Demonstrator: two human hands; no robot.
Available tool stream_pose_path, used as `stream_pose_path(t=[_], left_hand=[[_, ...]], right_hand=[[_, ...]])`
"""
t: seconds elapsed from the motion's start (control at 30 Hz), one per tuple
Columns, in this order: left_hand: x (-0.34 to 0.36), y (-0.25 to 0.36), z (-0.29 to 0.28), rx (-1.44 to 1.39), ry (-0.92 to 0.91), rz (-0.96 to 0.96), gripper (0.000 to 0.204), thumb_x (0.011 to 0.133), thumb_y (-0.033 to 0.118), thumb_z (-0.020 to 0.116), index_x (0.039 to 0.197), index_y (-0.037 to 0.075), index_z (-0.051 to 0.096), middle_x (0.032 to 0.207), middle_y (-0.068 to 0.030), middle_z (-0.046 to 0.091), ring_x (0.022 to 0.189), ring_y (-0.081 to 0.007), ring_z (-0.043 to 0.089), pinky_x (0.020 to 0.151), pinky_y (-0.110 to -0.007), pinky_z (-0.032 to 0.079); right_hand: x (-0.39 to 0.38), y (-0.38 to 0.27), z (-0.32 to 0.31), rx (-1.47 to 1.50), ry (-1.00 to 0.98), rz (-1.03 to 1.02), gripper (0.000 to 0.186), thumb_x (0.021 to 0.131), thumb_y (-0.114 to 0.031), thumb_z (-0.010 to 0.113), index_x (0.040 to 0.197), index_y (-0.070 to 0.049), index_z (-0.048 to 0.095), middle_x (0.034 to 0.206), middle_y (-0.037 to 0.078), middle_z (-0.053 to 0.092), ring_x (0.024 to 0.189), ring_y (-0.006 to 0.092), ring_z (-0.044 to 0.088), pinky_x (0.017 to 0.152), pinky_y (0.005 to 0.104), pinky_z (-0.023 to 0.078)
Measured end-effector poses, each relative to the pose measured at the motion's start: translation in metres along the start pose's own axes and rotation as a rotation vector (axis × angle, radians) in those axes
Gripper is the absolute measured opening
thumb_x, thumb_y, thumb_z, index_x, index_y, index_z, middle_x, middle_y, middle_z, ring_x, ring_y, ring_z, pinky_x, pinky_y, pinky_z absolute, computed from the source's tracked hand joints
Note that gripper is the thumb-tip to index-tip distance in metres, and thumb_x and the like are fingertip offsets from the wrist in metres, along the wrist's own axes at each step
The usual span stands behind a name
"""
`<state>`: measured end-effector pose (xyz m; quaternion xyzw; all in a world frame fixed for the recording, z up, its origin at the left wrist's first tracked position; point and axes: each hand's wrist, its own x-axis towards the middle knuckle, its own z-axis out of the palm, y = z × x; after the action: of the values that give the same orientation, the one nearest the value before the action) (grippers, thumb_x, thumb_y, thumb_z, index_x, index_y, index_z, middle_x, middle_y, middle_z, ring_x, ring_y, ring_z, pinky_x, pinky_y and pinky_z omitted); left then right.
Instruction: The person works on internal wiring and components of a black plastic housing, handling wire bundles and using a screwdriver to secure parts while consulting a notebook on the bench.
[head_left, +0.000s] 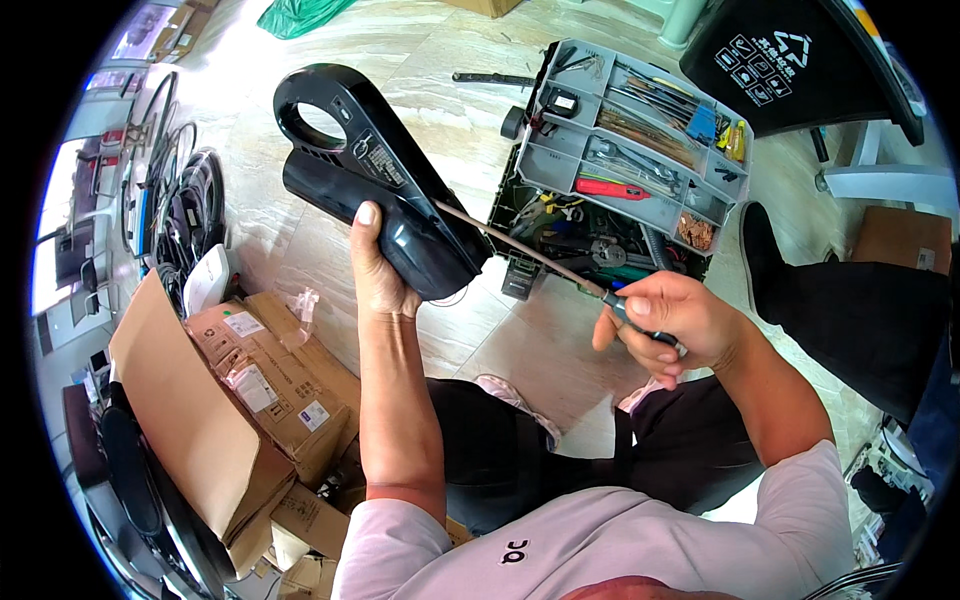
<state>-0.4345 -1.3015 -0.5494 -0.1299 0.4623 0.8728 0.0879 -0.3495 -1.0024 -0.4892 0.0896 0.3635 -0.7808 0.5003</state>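
Observation:
My left hand (378, 262) grips a glossy black handheld vacuum cleaner (400, 205) from below, thumb along its side. Its loop handle points to the upper left, and a printed label faces up. In my right hand (675, 325) is a screwdriver with a dark handle (640, 323) and a long thin shaft (540, 258). The shaft slants up and left to the cleaner's right side. Its tip meets the casing edge there; whether it sits in a screw hole I cannot tell. The fingers of my right hand curl loosely around the handle.
Beyond my hands stands an opened toolbox with a grey compartment tray (560, 165) of tools. Pliers (605, 250) lie beneath it. Cardboard boxes (275, 365) and coiled black cables (200, 205) fill the left side. A black bin (800, 70) and another person's leg (850, 310) are at the right.

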Motion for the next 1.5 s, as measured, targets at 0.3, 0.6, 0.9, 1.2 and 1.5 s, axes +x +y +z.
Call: stream_pose_path(t=[0.3, 0.6, 0.9, 1.2, 1.5], left_hand=[[0.001, -0.002, -0.002, 0.144, 0.047, 0.005, 0.076, 0.078, 0.058, 0.064, 0.123, -0.002, 0.051, 0.106, -0.0224, 0.064, 0.095, -0.0323, 0.065, 0.088, -0.042, 0.054], [0.003, -0.007, 0.004, 0.162, 0.183, -0.071, 0.059, 0.085, 0.048, 0.064, 0.118, 0.000, 0.054, 0.101, -0.0131, 0.066, 0.089, -0.0229, 0.067, 0.082, -0.036, 0.056], [0.003, -0.006, 0.004, 0.018, 0.077, -0.008, 0.061, 0.085, 0.049, 0.063, 0.120, 0.001, 0.053, 0.103, -0.0142, 0.066, 0.091, -0.0249, 0.066, 0.085, -0.038, 0.056], [0.003, -0.015, 0.017, 0.064, 0.152, -0.043, 0.056, 0.087, 0.047, 0.062, 0.118, 0.002, 0.053, 0.100, -0.0126, 0.065, 0.088, -0.0229, 0.067, 0.082, -0.037, 0.057], [0.004, -0.021, 0.030, -0.070, 0.159, -0.056, 0.051, 0.090, 0.047, 0.056, 0.117, 0.003, 0.054, 0.100, -0.0122, 0.066, 0.086, -0.0230, 0.068, 0.075, -0.036, 0.059]], right_hand=[[0.001, 0.003, 0.009, -0.739, 0.243, -0.201, 0.032, 0.098, -0.029, 0.050, 0.097, 0.001, 0.062, 0.060, 0.005, 0.051, 0.055, 0.0143, 0.045, 0.055, 0.0298, 0.039], [0.012, 0.026, 0.008, -1.635, 0.820, -0.612, 0.025, 0.084, -0.023, 0.069, 0.098, -0.005, 0.059, 0.068, 0.011, 0.061, 0.058, 0.0288, 0.061, 0.051, 0.0392, 0.048], [-0.001, -0.014, -0.013, -0.241, 0.203, 0.032, 0.045, 0.099, -0.034, 0.044, 0.110, 0.005, 0.063, 0.063, 0.000, 0.053, 0.050, 0.0058, 0.044, 0.048, 0.0225, 0.037], [0.006, 0.009, -0.005, -1.721, 0.886, -0.808, 0.021, 0.092, -0.022, 0.061, 0.084, -0.002, 0.061, 0.060, 0.008, 0.055, 0.053, 0.0154, 0.054, 0.052, 0.0303, 0.041], [-0.016, -0.027, -0.011, -0.124, 0.642, -0.471, 0.034, 0.095, -0.029, 0.057, 0.105, 0.003, 0.063, 0.073, 0.008, 0.063, 0.056, 0.0058, 0.052, 0.047, 0.0199, 0.040]])
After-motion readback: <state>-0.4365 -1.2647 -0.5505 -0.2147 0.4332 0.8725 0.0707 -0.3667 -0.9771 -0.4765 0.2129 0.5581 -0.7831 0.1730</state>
